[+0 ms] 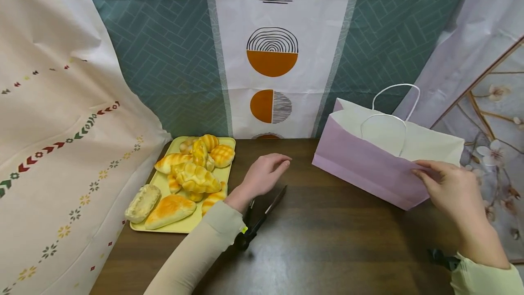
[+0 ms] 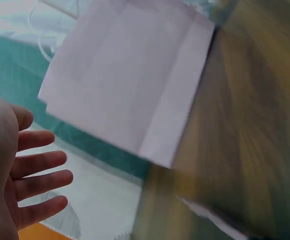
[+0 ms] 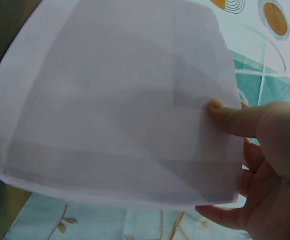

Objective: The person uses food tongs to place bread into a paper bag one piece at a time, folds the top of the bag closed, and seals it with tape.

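Observation:
A lilac paper bag [image 1: 368, 167] with white rope handles stands open-topped on the right of the table. My right hand [image 1: 454, 190] pinches its top edge near the right corner, thumb on the outer face; the right wrist view shows the thumb [image 3: 229, 117] flat on the paper. Over the middle of the table hovers my left hand [image 1: 266, 174], its fingers extended and holding nothing. Below that hand lie black-handled tongs [image 1: 262, 220], partly hidden by the left wrist. In the left wrist view the spread fingers [image 2: 42, 162] are apart from the bag [image 2: 125, 75].
A yellow tray [image 1: 180, 227] on the left carries several bread pieces, among them a croissant-like roll [image 1: 194, 177] and a pale loaf [image 1: 143, 203]. Patterned cloths hang behind and at both sides of the brown table [image 1: 327, 240].

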